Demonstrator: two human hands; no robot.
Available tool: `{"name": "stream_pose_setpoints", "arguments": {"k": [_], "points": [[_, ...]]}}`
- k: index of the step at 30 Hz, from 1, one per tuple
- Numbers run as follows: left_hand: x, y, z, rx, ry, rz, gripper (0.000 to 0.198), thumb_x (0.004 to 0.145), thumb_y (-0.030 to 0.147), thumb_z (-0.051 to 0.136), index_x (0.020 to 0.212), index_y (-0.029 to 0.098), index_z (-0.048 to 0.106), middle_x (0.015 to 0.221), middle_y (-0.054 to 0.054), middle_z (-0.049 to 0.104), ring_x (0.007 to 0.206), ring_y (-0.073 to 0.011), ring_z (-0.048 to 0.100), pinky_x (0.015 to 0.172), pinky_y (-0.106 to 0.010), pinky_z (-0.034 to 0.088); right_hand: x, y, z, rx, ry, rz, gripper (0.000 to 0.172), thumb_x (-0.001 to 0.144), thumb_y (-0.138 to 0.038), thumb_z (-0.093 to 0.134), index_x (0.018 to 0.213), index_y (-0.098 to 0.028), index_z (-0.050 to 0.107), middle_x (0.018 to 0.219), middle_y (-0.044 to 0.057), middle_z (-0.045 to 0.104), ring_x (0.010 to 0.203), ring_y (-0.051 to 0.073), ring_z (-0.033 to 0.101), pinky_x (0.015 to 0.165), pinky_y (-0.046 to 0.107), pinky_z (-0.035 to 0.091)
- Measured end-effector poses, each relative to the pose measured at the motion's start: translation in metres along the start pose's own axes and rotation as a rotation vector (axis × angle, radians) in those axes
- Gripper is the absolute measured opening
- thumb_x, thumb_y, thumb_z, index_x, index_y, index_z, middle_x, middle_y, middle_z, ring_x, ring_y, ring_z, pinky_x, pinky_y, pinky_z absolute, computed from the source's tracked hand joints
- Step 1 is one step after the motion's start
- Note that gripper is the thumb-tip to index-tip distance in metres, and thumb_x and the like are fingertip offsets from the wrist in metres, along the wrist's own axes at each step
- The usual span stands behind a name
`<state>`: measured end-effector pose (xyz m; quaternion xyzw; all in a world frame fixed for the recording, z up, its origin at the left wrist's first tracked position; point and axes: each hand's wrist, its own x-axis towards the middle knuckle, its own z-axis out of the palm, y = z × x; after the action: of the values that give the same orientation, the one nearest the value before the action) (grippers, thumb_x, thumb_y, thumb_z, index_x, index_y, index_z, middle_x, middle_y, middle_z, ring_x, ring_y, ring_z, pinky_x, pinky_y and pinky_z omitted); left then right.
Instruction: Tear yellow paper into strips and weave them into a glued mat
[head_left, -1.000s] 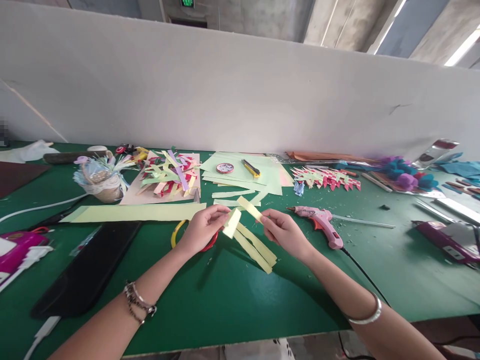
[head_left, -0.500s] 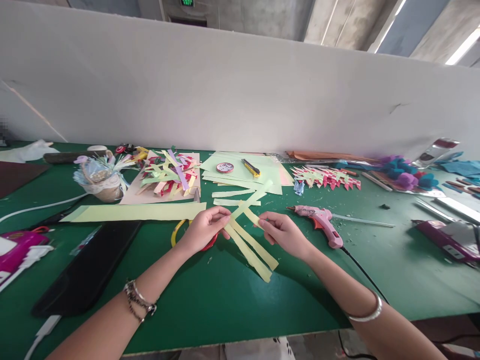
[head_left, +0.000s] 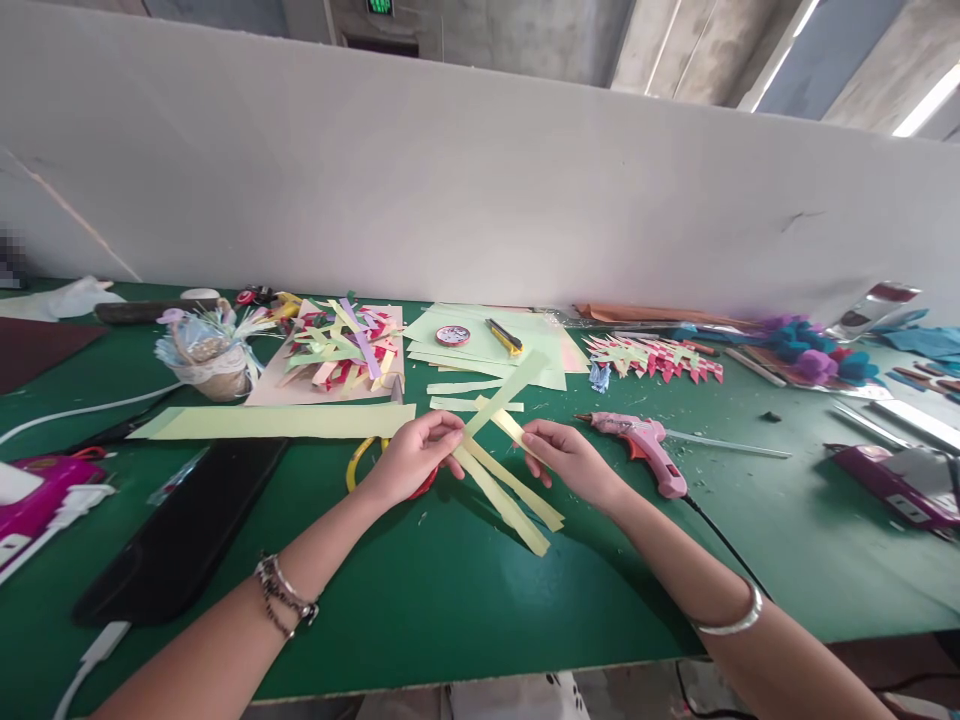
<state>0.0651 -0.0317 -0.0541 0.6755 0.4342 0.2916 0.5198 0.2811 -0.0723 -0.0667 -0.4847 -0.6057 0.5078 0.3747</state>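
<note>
Left arm (head_left: pixel 330 550): unsleeved, slanting inward over the near edge of the bench (head_left: pixel 450 630). Left hand (head_left: pixel 417 455): back uppermost, thumb and forefinger pinched, other fingers curled. Right arm (head_left: pixel 666 555): unsleeved, slanting inward over the same edge. Right hand (head_left: pixel 570 462): fingers bent, thumb pressed to forefinger. Hands: near each other, not touching.

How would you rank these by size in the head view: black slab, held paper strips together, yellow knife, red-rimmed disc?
Black slab
Held paper strips
Yellow knife, red-rimmed disc: too alike to rank
</note>
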Motion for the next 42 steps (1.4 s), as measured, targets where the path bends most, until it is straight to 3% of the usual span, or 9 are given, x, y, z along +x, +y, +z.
{"name": "stream_pose_setpoints", "arguments": {"k": [6,21,28,32,38,42], "points": [[0.0,0.0,0.0,0.002,-0.014,0.015,0.027,0.079,0.044,0.051,0.086,0.017,0.051,0.075,0.001,0.061,0.054,-0.0135,0.063,0.064,-0.028,0.047,-0.002,-0.004,0.001,0.015,-0.127,0.013,0.032,0.083,-0.048,0.047,0.08,-0.016,0.051,0.059,-0.004,0.049,0.048,0.006,0.044,0.047,0.021,0.036],[-0.001,0.002,0.0,-0.027,0.045,-0.007,0.025,0.08,0.04,0.051,0.092,0.017,0.052,0.075,0.001,0.063,0.056,-0.0141,0.065,0.065,-0.026,0.045,-0.003,-0.007,0.001,-0.18,-0.088,-0.016,0.032,0.083,-0.047,0.044,0.072,-0.017,0.05,0.059,-0.004,0.043,0.053,0.008,0.041,0.051,0.023,0.033],[-0.001,0.003,0.001,0.035,0.013,-0.045,0.042,0.08,0.044,0.05,0.109,0.015,0.054,0.075,-0.005,0.067,0.063,-0.0192,0.066,0.047,-0.023,0.039,-0.004,-0.007,0.001,-0.2,-0.152,-0.011,0.031,0.085,-0.044,0.042,0.07,-0.017,0.048,0.057,-0.004,0.042,0.053,0.009,0.042,0.052,0.023,0.034],[0.001,-0.002,0.001,0.02,0.017,-0.008,0.038,0.077,0.046,0.052,0.099,0.016,0.058,0.082,-0.004,0.068,0.06,-0.018,0.066,0.059,-0.027,0.048,-0.003,-0.007,0.0,-0.326,-0.154,-0.041,0.031,0.085,-0.041,0.041,0.069,-0.017,0.05,0.06,-0.003,0.045,0.054,0.009,0.04,0.052,0.023,0.033],[-0.001,-0.003,0.002,0.054,-0.058,0.016,0.038,0.079,0.047,0.051,0.099,0.017,0.058,0.083,-0.004,0.067,0.059,-0.016,0.065,0.068,-0.03,0.05,-0.005,-0.013,0.006,-0.324,-0.121,-0.108,0.025,0.085,-0.038,0.045,0.09,-0.018,0.058,0.089,0.003,0.061,0.078,0.015,0.053,0.072,0.027,0.041],[-0.004,-0.001,0.008,0.055,-0.126,0.008,0.036,0.08,0.047,0.05,0.099,0.017,0.058,0.081,-0.002,0.065,0.061,-0.0158,0.065,0.069,-0.029,0.05,-0.005,-0.015,0.015,-0.233,-0.007,-0.1,0.025,0.084,-0.039,0.045,0.085,-0.017,0.057,0.078,0.002,0.059,0.07,0.013,0.05,0.064,0.025,0.04]]}}
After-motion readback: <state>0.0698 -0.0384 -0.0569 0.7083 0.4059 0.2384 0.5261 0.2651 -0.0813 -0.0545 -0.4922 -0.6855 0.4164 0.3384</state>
